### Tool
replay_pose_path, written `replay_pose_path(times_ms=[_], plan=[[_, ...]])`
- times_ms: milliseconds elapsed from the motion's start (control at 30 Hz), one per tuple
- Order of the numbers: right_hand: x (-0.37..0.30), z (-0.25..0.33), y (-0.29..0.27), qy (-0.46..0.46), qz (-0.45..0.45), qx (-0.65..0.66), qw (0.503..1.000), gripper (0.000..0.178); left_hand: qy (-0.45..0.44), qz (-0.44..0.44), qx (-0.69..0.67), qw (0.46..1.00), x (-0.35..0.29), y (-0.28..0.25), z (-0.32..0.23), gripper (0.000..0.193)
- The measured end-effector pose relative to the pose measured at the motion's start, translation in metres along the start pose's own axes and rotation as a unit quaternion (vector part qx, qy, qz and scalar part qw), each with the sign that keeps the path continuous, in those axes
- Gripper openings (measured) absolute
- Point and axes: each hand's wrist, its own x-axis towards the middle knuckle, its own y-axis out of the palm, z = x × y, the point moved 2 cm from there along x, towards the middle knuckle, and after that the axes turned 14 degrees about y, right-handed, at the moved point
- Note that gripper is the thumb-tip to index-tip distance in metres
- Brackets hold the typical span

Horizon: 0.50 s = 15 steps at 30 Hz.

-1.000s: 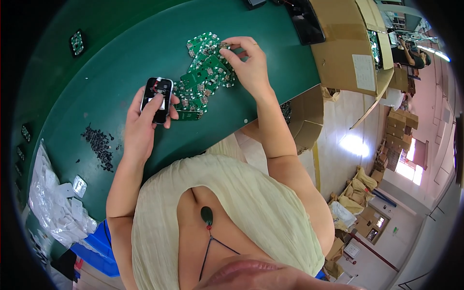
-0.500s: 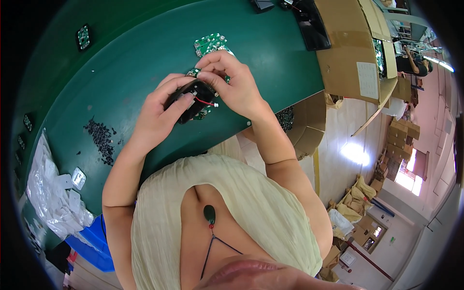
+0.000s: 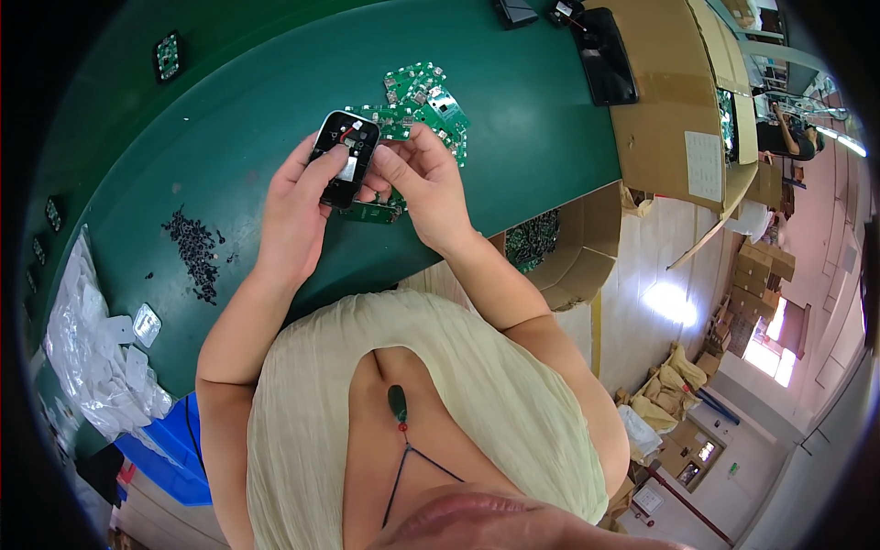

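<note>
My left hand (image 3: 291, 206) is closed around a black plastic casing (image 3: 346, 186), its thumb pressed inside the open shell. Within the casing are a red wire, a white connector and a pale rectangular part. The thumb and curled fingers of my right hand (image 3: 429, 190) grip the casing's right edge; whether they also pinch something small I cannot make out. Several green circuit boards (image 3: 444, 108) lie on the bench just beyond my hands. Another green board (image 3: 371, 213) shows beneath the casing, partly covered by my fingers.
Small black parts (image 3: 194, 257) form a heap on the green bench (image 3: 266, 110), left of my hands. A clear plastic bag of pale covers (image 3: 101, 367) lies at the lower left. Cardboard boxes (image 3: 655, 101) stand at the right, with a black panel (image 3: 607, 60) against one.
The casing has turned so its open inside faces up, and the red wire now lies within it. My right hand has moved down and left to the casing's edge.
</note>
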Motion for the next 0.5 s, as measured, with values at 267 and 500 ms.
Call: replay_pose_path(times_ms=[267, 500], plan=[[0.006, -0.003, -0.006, -0.051, -0.096, -0.018, 0.994, 0.008, 0.022, 0.013, 0.033, 0.999, -0.005, 0.003, 0.002, 0.023], [0.009, 0.014, -0.015, -0.122, -0.101, -0.027, 0.987, 0.008, 0.025, -0.005, 0.041, 0.999, -0.004, -0.005, 0.002, 0.022]])
